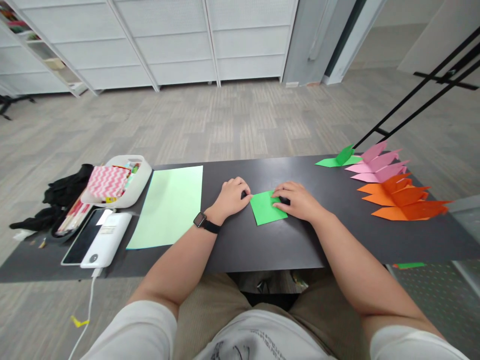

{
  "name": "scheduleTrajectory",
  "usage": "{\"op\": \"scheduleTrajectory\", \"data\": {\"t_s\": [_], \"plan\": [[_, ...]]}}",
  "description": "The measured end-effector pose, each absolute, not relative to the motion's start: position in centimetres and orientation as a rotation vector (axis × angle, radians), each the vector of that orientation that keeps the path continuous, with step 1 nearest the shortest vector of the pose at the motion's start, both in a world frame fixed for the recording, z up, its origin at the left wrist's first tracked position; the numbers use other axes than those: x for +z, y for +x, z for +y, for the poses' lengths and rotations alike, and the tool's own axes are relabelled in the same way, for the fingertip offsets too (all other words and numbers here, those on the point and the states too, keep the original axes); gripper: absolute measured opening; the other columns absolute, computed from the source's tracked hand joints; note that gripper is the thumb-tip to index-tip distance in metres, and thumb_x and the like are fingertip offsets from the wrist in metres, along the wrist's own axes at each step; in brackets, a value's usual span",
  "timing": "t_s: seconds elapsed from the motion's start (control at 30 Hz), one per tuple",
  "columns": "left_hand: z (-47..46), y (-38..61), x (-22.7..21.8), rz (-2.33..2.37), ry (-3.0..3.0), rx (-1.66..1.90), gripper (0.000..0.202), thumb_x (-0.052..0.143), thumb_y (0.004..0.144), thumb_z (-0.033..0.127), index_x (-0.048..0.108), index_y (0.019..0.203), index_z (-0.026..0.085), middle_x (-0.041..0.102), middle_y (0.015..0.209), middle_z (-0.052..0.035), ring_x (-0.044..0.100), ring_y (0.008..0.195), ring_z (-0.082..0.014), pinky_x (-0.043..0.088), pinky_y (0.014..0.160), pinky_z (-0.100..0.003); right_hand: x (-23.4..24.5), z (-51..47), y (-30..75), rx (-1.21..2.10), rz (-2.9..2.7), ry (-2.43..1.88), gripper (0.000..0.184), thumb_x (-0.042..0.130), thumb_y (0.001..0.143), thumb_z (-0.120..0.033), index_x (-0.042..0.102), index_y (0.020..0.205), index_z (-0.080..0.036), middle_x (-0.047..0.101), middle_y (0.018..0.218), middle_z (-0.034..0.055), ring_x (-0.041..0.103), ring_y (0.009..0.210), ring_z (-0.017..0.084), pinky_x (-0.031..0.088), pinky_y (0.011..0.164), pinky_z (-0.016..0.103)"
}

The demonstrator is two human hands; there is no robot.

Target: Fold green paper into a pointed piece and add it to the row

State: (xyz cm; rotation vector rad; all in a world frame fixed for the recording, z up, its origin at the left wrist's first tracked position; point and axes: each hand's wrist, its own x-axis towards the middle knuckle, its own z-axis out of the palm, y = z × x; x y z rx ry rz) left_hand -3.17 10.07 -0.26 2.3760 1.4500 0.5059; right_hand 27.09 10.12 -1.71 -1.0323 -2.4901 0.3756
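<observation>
A small green folded paper (267, 208) lies flat on the dark table (262, 240) in front of me. My left hand (231, 196), with a black watch on its wrist, is curled and presses on the paper's left corner. My right hand (296, 199) lies over the paper's right side, fingers bent and pressed down on its edge. Neither hand lifts the paper off the table.
A light green sheet (168, 206) lies to the left. Further left are a white tray (127, 192) with patterned paper, a phone (84, 236), a white power bank (107, 239) and black cloth (62, 192). Folded green (337, 159), pink (377, 164) and orange (403, 200) paper shapes sit at the right.
</observation>
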Motion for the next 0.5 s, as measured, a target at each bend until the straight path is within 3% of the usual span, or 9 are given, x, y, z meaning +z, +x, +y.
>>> {"op": "scheduleTrajectory", "data": {"t_s": [0.23,0.5], "plan": [[9.76,-3.03,-0.36,1.461,2.363,0.512,0.019,0.077,0.096,0.041,0.074,0.099,0.023,0.069,0.12,-0.0074,0.062,0.114,-0.0303,0.043,0.103,-0.049,-1.89,9.94,26.87,0.36,-2.475,-1.052,0.021,0.076,0.097,-0.034,0.079,0.117,-0.027,0.076,0.125,0.0102,0.069,0.116,0.031,0.05,0.103,0.051],[10.24,-2.86,-0.62,1.418,2.297,0.565,0.01,0.073,0.097,0.031,0.074,0.091,0.023,0.071,0.116,-0.0063,0.064,0.112,-0.0277,0.044,0.105,-0.048,-1.0,9.42,26.75,0.384,-2.442,-1.033,0.023,0.072,0.1,-0.037,0.079,0.118,-0.026,0.076,0.124,0.0109,0.07,0.115,0.031,0.052,0.104,0.052]]}}
